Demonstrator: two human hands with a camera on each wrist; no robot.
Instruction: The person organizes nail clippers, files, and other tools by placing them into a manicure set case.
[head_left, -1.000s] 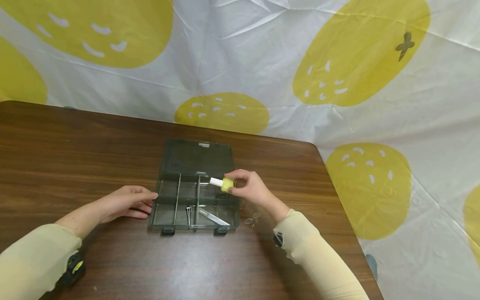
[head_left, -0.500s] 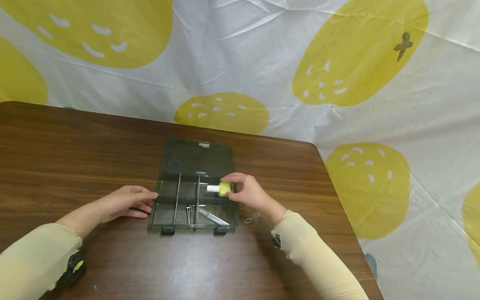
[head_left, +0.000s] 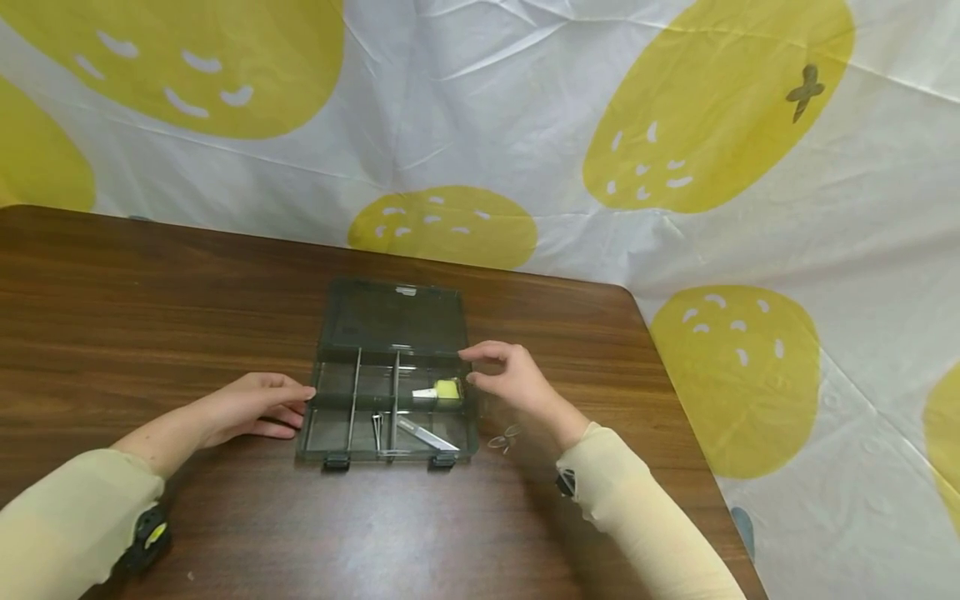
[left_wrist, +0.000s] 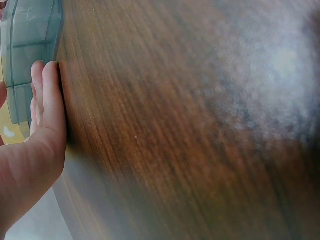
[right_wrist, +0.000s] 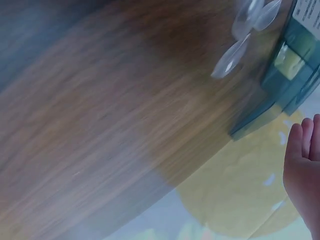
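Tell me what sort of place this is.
Probably an indoor tabletop workspace, perhaps a makeshift one: a white-and-yellow curtain hangs behind a wood-grain table, and an open divided box on the table holds a small yellow bottle.

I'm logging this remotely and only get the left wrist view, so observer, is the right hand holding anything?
Observer: No, in the head view the right hand is empty, its thumb and finger apart.
Operator: What lies in the back right compartment of the organizer box?
Observer: A yellow bottle on its side.
Operator: Anything on the table to the right of the box?
Observer: Yes, clear leaf-shaped pieces, plainest in the right wrist view.
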